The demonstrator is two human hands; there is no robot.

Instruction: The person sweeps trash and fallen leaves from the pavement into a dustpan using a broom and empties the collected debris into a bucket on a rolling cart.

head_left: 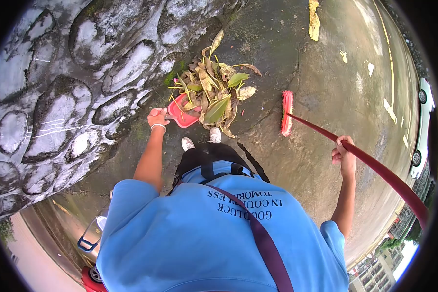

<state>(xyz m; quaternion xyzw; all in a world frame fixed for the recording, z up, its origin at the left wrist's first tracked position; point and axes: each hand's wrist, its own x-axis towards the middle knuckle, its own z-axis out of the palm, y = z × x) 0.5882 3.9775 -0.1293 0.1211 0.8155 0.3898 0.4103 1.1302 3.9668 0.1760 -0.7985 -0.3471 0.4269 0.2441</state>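
Observation:
My left hand [157,118] is closed around the handle of a red dustpan [179,117], which lies low near my feet. A heap of dry brown and yellow leaves [210,80], with a few green ones, covers much of the pan and spreads past it. My right hand [344,155] grips the long dark red pole of a broom [319,128]. The pink-red broom head [287,113] rests on the ground to the right of the leaves, apart from them.
A rough stone wall [53,107] rises along the left side. My white shoes [201,139] stand just behind the leaves. Yellow debris [314,20] lies farther up the damp pavement. A white car [421,126] is at the far right, and a red vehicle [90,280] at lower left.

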